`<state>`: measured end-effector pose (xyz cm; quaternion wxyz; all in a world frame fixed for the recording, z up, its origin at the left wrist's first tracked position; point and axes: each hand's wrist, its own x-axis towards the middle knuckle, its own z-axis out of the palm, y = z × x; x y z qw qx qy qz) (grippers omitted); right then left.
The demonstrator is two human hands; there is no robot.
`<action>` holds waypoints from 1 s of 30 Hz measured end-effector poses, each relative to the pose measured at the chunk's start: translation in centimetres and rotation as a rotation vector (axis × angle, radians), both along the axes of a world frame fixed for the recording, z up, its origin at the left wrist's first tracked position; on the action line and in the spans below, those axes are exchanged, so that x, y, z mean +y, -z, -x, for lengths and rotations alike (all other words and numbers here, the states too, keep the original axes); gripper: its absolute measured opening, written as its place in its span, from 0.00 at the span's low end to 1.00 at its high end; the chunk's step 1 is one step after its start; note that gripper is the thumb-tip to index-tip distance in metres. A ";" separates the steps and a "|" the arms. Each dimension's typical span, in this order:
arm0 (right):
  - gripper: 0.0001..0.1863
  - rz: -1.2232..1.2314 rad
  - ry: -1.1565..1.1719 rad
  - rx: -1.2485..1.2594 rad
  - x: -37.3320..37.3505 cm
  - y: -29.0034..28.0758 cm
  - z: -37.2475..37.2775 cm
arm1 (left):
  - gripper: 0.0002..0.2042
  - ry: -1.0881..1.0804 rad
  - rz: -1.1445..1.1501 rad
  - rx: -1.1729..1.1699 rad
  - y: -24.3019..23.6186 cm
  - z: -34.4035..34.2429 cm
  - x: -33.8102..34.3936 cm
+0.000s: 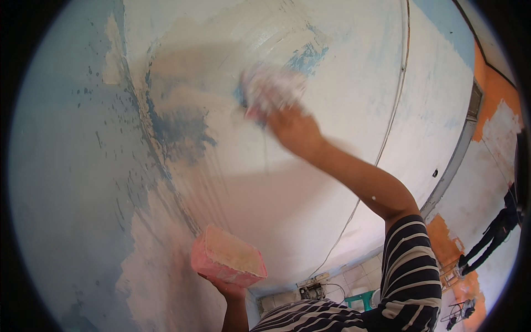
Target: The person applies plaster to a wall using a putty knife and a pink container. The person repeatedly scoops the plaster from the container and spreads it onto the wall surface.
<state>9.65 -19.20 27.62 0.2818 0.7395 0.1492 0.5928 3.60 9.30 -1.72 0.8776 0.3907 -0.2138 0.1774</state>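
My left hand [230, 290] supports a pink rectangular tub [221, 272] from below, low in front of the wall. Inside the tub is a pale, cream-coloured filling. High up, my right hand [295, 131] grips a whitish, crumpled cloth-like bundle [272, 88], blurred by motion, against or very close to the wall [310, 205]. Its fingers are partly hidden by the bundle. Around it the wall is coated in patchy white and cream over blue paint, with a bare blue patch [180, 135] to the left and streaks running down.
A thin cable [394, 110] runs down the wall on the right. At the bottom are a green plastic stool [359, 301] and a small machine-like object [313, 290] near tiles. To the far right are a grey door frame [452, 169], an orange-and-white wall and dark hanging clothing [498, 227].
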 end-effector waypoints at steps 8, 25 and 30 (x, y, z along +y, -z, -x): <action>0.31 -0.507 -0.046 -0.280 -2.3 -7.1 3.7 | 0.36 0.014 -0.020 0.030 1.3 -0.2 0.2; 0.25 0.020 -0.177 0.095 3.4 2.8 -0.7 | 0.35 0.040 0.031 0.056 1.9 -0.9 0.5; 0.27 -0.350 -0.121 -0.054 0.2 -3.3 2.9 | 0.36 0.033 -0.013 -0.001 0.0 0.1 -0.2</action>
